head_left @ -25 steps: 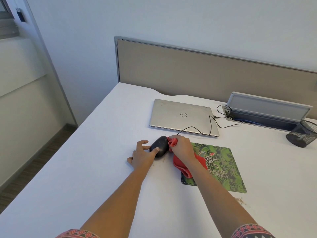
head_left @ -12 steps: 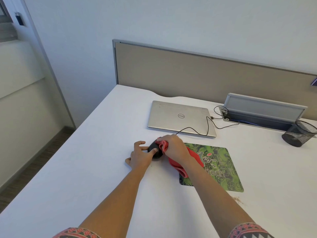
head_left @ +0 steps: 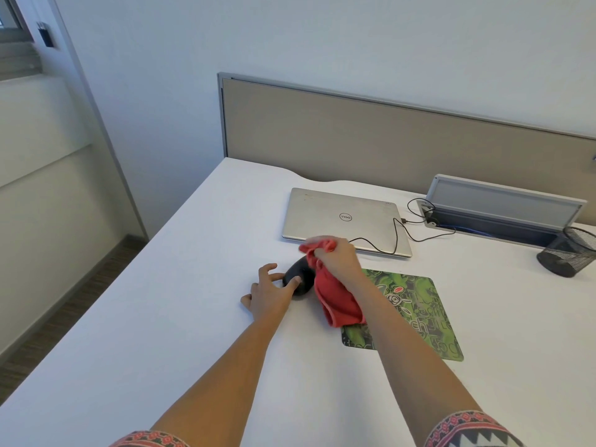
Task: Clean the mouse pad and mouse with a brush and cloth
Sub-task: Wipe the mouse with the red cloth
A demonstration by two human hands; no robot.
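Open white desk [head_left: 161,317] surface lies between the left hand [head_left: 269,293] and the left edge, and along the near side between the forearms. The left hand holds the mouse [head_left: 298,279] from the left. The right hand [head_left: 337,258], gripping the cloth [head_left: 335,301], closes off its right side, beside the mouse pad [head_left: 419,311]. Behind stands the closed laptop [head_left: 342,217], its cable [head_left: 395,233] looping toward the open cable box [head_left: 503,208]. A mesh cup [head_left: 567,253] occupies the far right, and the partition [head_left: 387,137] walls the rear.

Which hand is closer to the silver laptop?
Right. The right hand, gripping the red cloth, is just short of the laptop; the left hand sits farther back, holding the mouse.
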